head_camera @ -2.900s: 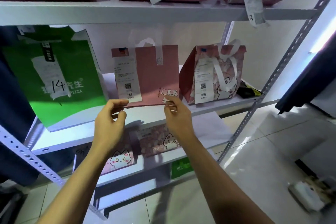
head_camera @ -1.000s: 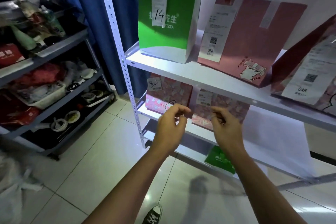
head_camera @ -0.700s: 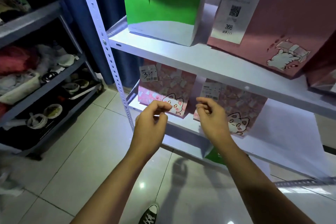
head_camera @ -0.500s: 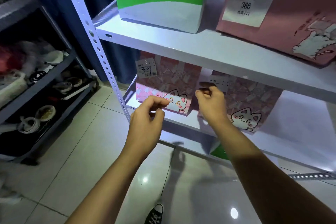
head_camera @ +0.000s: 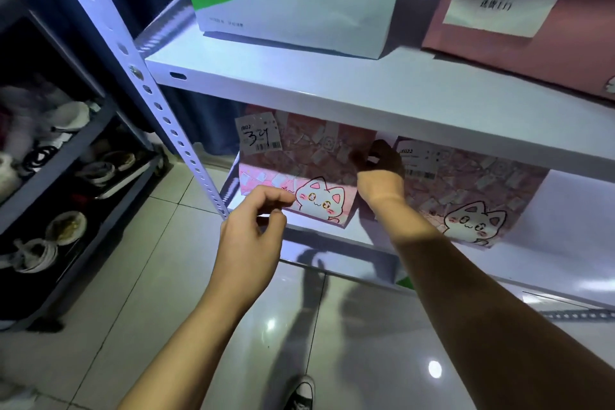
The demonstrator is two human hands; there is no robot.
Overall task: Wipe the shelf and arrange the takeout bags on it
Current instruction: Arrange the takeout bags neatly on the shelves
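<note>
Two pink cat-print takeout bags stand side by side on the lower white shelf (head_camera: 562,236): one tagged 34 (head_camera: 299,156) on the left, another (head_camera: 472,190) to its right. My right hand (head_camera: 379,173) reaches into the shadowed gap between them, with its fingers at the upper right corner of the bag tagged 34. Whether they grip it is lost in shadow. My left hand (head_camera: 253,230) hovers in front of that bag's lower left, fingers loosely curled and holding nothing. On the shelf above (head_camera: 366,86) stand a green and white bag (head_camera: 293,10) and a pink bag tagged 366 (head_camera: 565,53).
A perforated metal upright (head_camera: 156,103) frames the shelf's left front corner. A dark rack (head_camera: 66,156) with bowls and clutter stands to the left. A green scrap of another bag (head_camera: 404,283) shows on the lowest level. My shoe (head_camera: 301,393) is on the tiled floor.
My view dropped from the middle shelf to the lower one. My right hand moved forward into the gap between the two cat-print bags; my left hand followed and stays in front.
</note>
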